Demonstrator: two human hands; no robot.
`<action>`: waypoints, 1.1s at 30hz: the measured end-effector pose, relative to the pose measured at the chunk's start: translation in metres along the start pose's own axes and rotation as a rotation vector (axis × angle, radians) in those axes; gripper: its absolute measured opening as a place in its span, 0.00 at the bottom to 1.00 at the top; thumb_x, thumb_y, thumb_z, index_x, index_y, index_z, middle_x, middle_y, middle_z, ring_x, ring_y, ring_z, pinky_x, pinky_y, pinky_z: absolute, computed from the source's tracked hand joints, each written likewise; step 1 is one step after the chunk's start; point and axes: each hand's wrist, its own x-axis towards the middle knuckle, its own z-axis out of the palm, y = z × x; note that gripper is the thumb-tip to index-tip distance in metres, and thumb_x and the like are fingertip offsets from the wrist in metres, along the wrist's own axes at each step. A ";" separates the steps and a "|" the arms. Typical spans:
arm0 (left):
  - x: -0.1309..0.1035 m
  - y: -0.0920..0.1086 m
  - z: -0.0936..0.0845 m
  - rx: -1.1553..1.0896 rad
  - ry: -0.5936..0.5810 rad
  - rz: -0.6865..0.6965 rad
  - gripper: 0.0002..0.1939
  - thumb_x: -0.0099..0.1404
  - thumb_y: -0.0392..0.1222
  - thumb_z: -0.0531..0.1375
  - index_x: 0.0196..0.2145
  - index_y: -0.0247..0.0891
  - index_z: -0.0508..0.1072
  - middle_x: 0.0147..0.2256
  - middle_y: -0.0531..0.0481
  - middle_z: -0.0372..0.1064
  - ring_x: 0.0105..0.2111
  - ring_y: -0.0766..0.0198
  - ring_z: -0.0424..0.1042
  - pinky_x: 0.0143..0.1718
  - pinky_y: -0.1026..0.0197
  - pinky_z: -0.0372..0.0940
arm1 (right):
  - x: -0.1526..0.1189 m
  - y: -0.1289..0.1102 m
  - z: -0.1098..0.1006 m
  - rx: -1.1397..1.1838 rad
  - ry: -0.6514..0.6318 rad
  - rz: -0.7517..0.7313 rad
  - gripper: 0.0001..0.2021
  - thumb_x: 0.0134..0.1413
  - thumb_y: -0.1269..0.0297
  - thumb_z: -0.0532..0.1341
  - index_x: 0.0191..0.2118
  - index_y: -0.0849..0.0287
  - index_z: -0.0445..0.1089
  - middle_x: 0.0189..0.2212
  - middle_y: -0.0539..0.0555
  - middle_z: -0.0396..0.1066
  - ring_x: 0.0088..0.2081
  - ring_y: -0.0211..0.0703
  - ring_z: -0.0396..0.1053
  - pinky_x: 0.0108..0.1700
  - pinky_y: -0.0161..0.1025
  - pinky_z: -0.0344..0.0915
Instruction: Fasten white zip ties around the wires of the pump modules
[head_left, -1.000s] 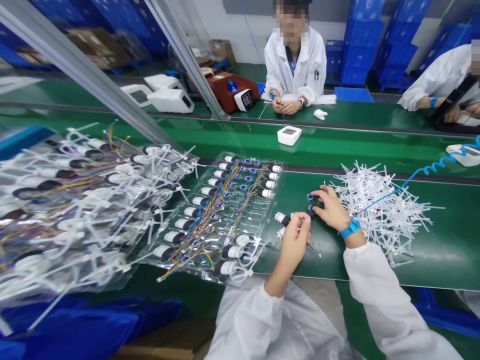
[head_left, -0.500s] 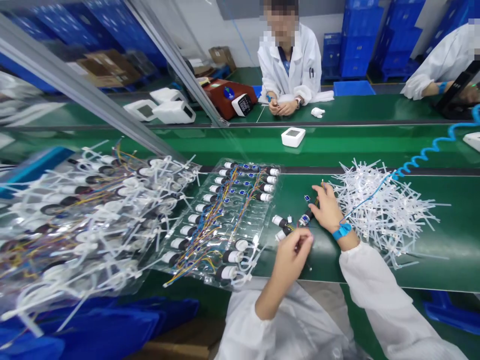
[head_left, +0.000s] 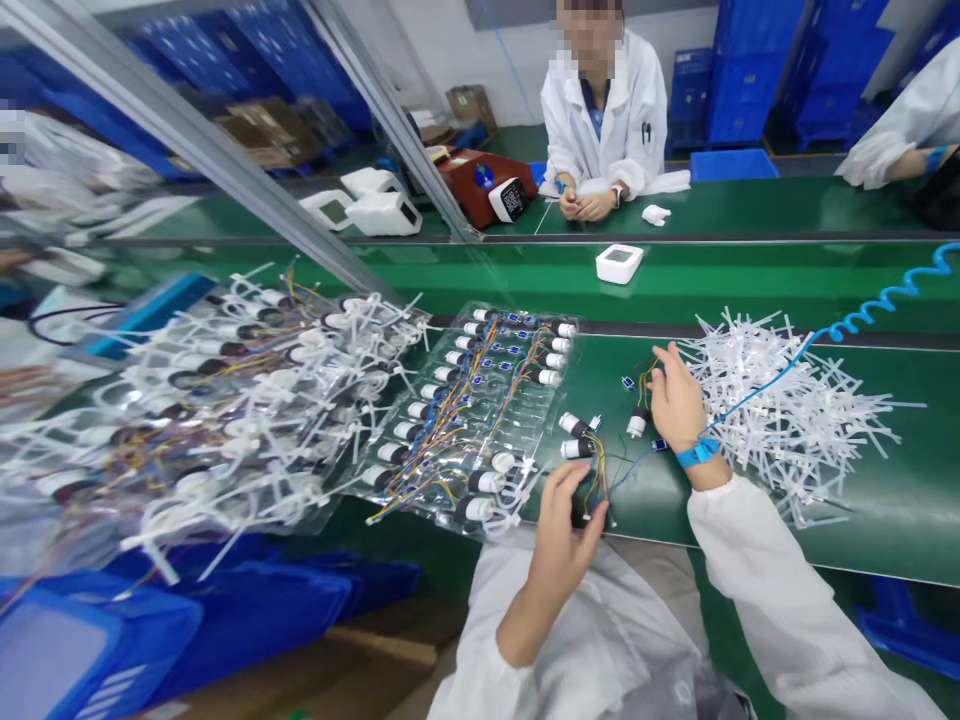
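My left hand (head_left: 564,525) is at the table's front edge, thumb and fingers apart around the wire ends of two black-and-white cylindrical parts (head_left: 576,448). Nothing shows gripped in it. My right hand (head_left: 677,400), with a blue wrist strap, is beside a third cylindrical part (head_left: 637,421). Its fingertips are at that part's yellow and black wires; whether they pinch them is unclear. A small blue board (head_left: 628,383) lies left of the right fingers. Another small board (head_left: 660,446) sits below that hand.
A clear tray (head_left: 517,425) of wired cylinders stands left of my hands, beside a larger heap (head_left: 247,420) of wrapped parts. White zip ties (head_left: 787,410) are piled at right, under a coiled blue cord (head_left: 885,300). A white device (head_left: 619,263) and a person (head_left: 604,110) are beyond.
My left hand has opened and moved lower toward the front edge. My right hand has shifted slightly right and up; the cylindrical part near it now lies apart from the others. The view has turned left.
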 end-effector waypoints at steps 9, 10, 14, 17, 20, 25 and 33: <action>-0.005 -0.014 -0.003 -0.138 -0.130 0.024 0.07 0.79 0.33 0.60 0.48 0.42 0.77 0.46 0.45 0.77 0.48 0.57 0.78 0.51 0.57 0.73 | 0.004 -0.031 -0.023 0.118 0.150 -0.172 0.14 0.76 0.63 0.56 0.53 0.53 0.80 0.64 0.63 0.78 0.63 0.58 0.78 0.64 0.60 0.76; -0.004 -0.014 -0.004 -0.152 -0.132 0.023 0.07 0.79 0.33 0.60 0.47 0.42 0.77 0.46 0.46 0.77 0.47 0.57 0.78 0.51 0.57 0.73 | -0.001 -0.038 -0.028 0.123 0.145 -0.164 0.13 0.76 0.63 0.57 0.53 0.53 0.80 0.62 0.63 0.80 0.61 0.58 0.80 0.61 0.59 0.78; -0.001 -0.014 -0.005 -0.214 -0.134 0.012 0.06 0.78 0.33 0.61 0.47 0.41 0.77 0.45 0.46 0.78 0.46 0.57 0.79 0.50 0.58 0.73 | -0.043 -0.069 -0.049 0.149 -0.068 -0.100 0.13 0.78 0.60 0.58 0.55 0.52 0.79 0.50 0.59 0.82 0.49 0.53 0.82 0.51 0.51 0.80; -0.001 -0.014 -0.005 -0.230 -0.120 0.038 0.06 0.79 0.33 0.61 0.45 0.41 0.78 0.45 0.46 0.79 0.47 0.57 0.79 0.51 0.57 0.73 | -0.097 -0.082 -0.054 0.177 -0.126 -0.006 0.16 0.75 0.58 0.64 0.62 0.51 0.75 0.51 0.60 0.77 0.48 0.51 0.79 0.46 0.46 0.79; -0.004 -0.012 -0.008 -0.238 -0.139 0.096 0.07 0.79 0.33 0.62 0.46 0.42 0.79 0.45 0.46 0.81 0.47 0.56 0.80 0.53 0.56 0.73 | -0.151 -0.078 -0.051 0.207 0.045 0.128 0.27 0.69 0.57 0.70 0.68 0.51 0.66 0.51 0.59 0.71 0.44 0.49 0.76 0.42 0.44 0.78; -0.017 -0.007 -0.012 -0.252 -0.154 0.173 0.09 0.81 0.35 0.61 0.49 0.43 0.82 0.46 0.45 0.82 0.49 0.56 0.80 0.54 0.53 0.74 | -0.184 -0.065 -0.052 0.080 -0.143 0.120 0.19 0.67 0.58 0.72 0.59 0.52 0.72 0.48 0.57 0.75 0.38 0.48 0.72 0.44 0.47 0.76; -0.027 -0.008 -0.008 -0.264 -0.142 0.206 0.10 0.81 0.34 0.61 0.52 0.42 0.82 0.46 0.45 0.83 0.48 0.56 0.79 0.53 0.53 0.75 | -0.175 -0.071 -0.045 0.055 -0.270 0.085 0.09 0.70 0.63 0.66 0.53 0.52 0.78 0.44 0.57 0.81 0.47 0.55 0.79 0.53 0.52 0.75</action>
